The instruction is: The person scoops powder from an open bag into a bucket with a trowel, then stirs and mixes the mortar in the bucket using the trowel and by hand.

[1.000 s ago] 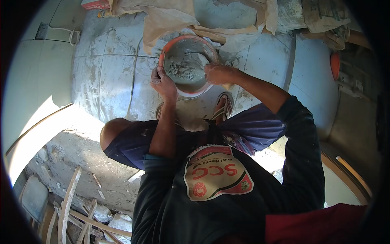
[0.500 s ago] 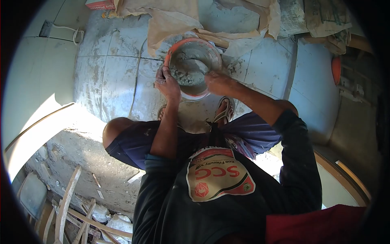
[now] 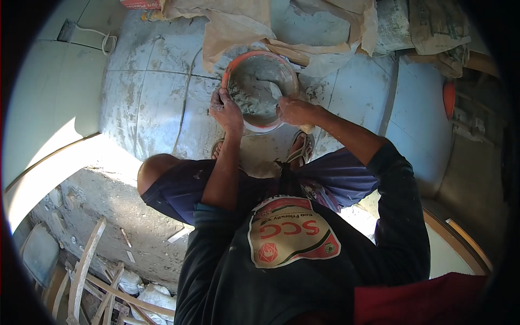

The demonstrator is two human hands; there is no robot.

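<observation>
A round orange bucket, smeared with grey, stands on the floor in front of my feet. Wet grey mortar lies inside, lumpy on its left side. My left hand is closed on the bucket's near left rim. At the near right side, my right hand grips a trowel. Its coated blade reaches into the mortar, and the end of a light handle shows below my fist. Part of the blade is hidden by mortar and my fingers.
Torn brown paper lies just beyond the bucket, with filled sacks at the back right. A thin cable runs along the tiles on the left. Wooden pieces are piled at the lower left.
My right hand has shifted slightly right and turned, so the trowel's handle end now shows below it. The blade has moved right through the mortar. My left hand still holds the rim.
</observation>
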